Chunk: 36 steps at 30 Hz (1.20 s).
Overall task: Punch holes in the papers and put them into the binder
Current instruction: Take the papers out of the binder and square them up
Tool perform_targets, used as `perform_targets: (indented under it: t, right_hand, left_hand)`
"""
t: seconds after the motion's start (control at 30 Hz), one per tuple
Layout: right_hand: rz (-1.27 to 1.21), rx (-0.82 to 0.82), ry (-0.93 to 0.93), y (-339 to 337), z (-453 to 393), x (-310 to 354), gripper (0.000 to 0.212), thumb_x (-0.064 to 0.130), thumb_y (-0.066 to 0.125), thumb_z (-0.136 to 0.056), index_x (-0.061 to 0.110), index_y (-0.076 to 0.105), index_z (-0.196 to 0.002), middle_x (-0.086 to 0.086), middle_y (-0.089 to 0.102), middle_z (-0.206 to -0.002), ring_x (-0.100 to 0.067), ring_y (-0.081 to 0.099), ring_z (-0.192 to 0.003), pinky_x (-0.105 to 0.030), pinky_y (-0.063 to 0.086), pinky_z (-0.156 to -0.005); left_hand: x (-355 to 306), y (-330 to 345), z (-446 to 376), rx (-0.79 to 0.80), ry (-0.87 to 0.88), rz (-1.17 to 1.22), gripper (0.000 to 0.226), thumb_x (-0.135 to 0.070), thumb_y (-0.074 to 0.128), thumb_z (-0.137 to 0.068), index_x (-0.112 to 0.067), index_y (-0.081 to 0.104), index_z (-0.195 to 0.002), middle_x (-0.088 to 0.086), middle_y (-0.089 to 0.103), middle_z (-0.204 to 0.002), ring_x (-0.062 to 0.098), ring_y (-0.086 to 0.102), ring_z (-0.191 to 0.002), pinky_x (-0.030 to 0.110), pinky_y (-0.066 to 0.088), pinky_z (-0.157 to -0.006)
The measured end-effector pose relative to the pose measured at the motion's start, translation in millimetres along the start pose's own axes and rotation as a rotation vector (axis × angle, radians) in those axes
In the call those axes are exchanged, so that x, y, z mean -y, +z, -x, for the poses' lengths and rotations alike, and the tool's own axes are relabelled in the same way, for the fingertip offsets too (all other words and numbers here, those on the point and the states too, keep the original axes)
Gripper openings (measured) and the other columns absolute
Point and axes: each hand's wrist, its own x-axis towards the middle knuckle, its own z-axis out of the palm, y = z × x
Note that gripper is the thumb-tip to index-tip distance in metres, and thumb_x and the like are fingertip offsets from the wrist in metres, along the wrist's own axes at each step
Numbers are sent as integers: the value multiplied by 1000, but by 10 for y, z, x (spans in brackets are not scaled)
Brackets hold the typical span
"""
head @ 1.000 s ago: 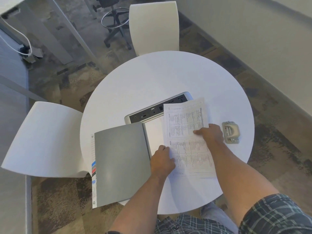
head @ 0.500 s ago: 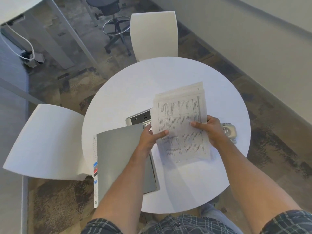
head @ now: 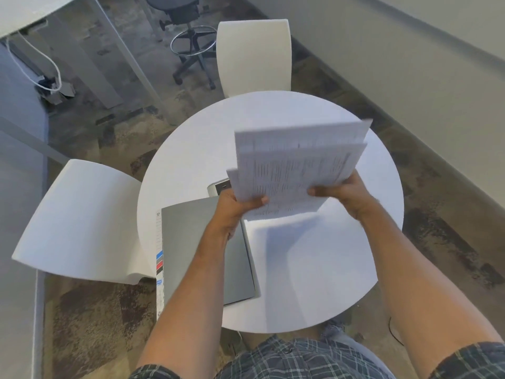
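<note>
1. Lifted higher than half a second ago, the papers point(head: 295, 165) now hang in the air above the bench point(head: 314, 283), tilted up at the far end, and the hole punch seen earlier is hidden behind them.
2. Gripping the near left corner of the stack, the left hand point(head: 232, 209) has its thumb on top of the printed page and its fingers underneath.
3. On the near right edge the right hand point(head: 347, 195) pinches the same stack, thumb over the top sheet.
4. Sheets in the stack are fanned apart, with the back pages showing beyond the front one; the print is blurred.
5. Below the left forearm the grey binder point(head: 196, 247) lies open on the bench, its cover spread to the left and a strip with coloured tabs along its left edge.
6. White pages lie flat just right of the binder's spine, in the shadow of the raised stack.
7. Peeking out past the left hand is a corner of the power outlet box point(head: 218, 187) set in the bench.
8. Two white chairs stand by the bench, one at the far side point(head: 254, 56) and one to the left point(head: 79, 222).
</note>
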Motion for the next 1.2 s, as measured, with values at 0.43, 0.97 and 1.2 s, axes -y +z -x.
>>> perform_targets:
  t: [0.43,0.97,1.2]
  right_hand:
    - [184,-79,76,169,114,-152,17,1,84,-80,9,79,-94,-2,79,-96,-17,78,-88,-39,64,-78]
    - [201,-44,194,26,333,-625,30,4,84,-82,25,73,-101,-2,76,-108,-20,73,-102,-36,61,-84]
    - [75,-67,182,35,239,-464,34,0,86,-77,13,76,-106,-1,81,-104,-19,77,-97,-34,64,-77]
  left_hand:
    - [202,67,50,-134,-40,-114,27,-2,86,-77,-21,77,-94,-9,80,-91,14,75,-90,29,61,-73]
    - [606,68,140,-87,-203,-165,28,-11,85,-81,-18,77,-107,-5,80,-100,19,76,-102,34,61,-90]
    - [336,191,57,-56,-105,-88,48,-5,89,-73,-8,74,-119,5,79,-112,15,75,-103,25,60,-84]
